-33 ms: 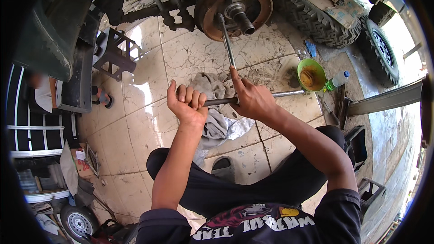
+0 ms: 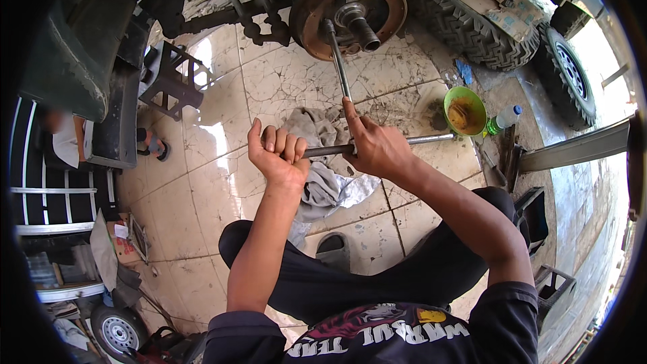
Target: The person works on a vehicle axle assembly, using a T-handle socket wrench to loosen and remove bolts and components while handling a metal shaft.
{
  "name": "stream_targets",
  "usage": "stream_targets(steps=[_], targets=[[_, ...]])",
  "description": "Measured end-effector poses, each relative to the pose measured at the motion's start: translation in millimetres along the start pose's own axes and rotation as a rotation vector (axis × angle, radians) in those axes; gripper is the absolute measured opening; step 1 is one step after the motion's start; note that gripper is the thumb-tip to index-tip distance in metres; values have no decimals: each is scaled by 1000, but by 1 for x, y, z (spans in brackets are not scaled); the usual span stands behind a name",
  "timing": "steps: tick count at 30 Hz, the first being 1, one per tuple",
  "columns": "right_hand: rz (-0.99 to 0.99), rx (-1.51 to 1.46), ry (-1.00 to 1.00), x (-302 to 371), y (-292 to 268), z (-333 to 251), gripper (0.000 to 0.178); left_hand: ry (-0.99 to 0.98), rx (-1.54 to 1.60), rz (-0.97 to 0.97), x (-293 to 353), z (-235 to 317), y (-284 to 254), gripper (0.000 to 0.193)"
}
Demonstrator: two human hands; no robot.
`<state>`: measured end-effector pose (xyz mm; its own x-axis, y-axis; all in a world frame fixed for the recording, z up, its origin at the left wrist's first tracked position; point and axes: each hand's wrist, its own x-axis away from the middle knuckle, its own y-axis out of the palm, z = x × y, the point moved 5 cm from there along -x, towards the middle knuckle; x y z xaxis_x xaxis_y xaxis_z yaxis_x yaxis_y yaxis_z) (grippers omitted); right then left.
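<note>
A T-handle socket wrench [image 2: 342, 71] reaches from my hands to the brake assembly [image 2: 391, 13], its socket end against the lower left of the round, rusty plate beside the protruding spindle [image 2: 364, 37]. My left hand [image 2: 280, 162] is closed around the left end of the wrench's crossbar, thumb raised. Wrapped about the middle of that bar is my right hand [image 2: 383, 152], with the index finger stretched along the shaft. The bar's bare right end points toward a green bowl [image 2: 476, 100]. Whatever the socket sits on is hidden.
Grey rags [image 2: 320, 189] lie on the cracked tile floor under the bar. A plastic bottle [image 2: 507, 118] stands beside the bowl. Large tyres [image 2: 499, 50] are at the far right, a dark stool [image 2: 172, 81] at the left. Another person's foot [image 2: 158, 146] shows near the cabinet.
</note>
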<state>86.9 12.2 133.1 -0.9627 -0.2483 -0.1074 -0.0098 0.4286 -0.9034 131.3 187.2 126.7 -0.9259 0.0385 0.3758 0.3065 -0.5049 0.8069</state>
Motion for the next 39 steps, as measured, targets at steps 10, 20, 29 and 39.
stream_targets(steps=[10,20,29,39], targets=[[-90,68,49,-3,-6,2,98,-29,-335,-126,-4,28,-4,46],[-82,107,-98,0,-16,19,97,378,-2285,-755,27,-22,19,31],[28,382,-265,30,-70,123,47,310,-2114,-675,33,-35,38,32],[223,207,17,28,-73,168,37,-154,-1125,-808,17,-12,-16,25]])
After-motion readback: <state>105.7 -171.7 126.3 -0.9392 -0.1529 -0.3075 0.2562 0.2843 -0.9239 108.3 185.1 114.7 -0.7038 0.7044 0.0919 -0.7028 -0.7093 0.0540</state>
